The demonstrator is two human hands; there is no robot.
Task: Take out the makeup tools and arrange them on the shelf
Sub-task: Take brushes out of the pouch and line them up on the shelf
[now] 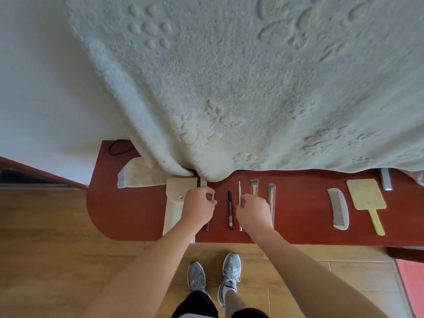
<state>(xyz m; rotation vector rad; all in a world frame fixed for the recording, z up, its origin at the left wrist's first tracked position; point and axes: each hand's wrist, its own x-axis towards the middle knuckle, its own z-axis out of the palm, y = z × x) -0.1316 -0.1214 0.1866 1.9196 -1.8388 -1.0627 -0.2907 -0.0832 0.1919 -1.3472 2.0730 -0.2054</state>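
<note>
Left hand [199, 208] pinches a slim tool [207, 226] just right of the pouch [176, 203] on the shelf [137, 214]; best laid parallel to the black pen [230, 210], evenly spaced, while the right hand [254, 211] curls over the white stick [239, 191], grip unclear

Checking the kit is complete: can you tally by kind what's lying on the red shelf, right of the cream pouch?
Slim sticks: 3
Brushes: 2
Comb: 1
Hand mirror: 1
Silver bar, partly covered: 1
Total: 8
</note>
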